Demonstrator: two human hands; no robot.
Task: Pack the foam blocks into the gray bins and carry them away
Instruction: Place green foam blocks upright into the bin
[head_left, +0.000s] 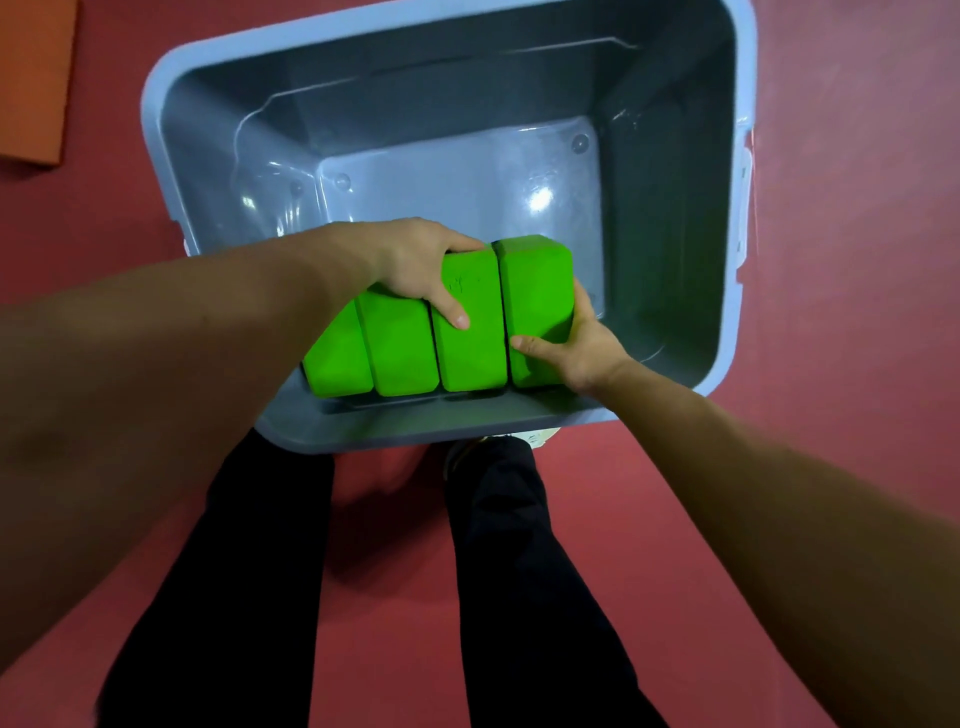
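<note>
Against near wall of gray bin (670, 208), pressing four foam blocks (467, 338) together: gripping top with left hand (410, 260), clamping row end with right hand (576, 343) (likely light, squashy; squeezing ends).

A: What is cut off?
B: The gray bin's (151, 119) far rim is cropped by the top edge; an orange sheet (31, 78) is cropped at the top-left corner.
A: What is hidden?
B: Fingertips of the left hand (410, 265) and right hand (579, 345) are concealed behind 4 foam blocks (467, 343).
</note>
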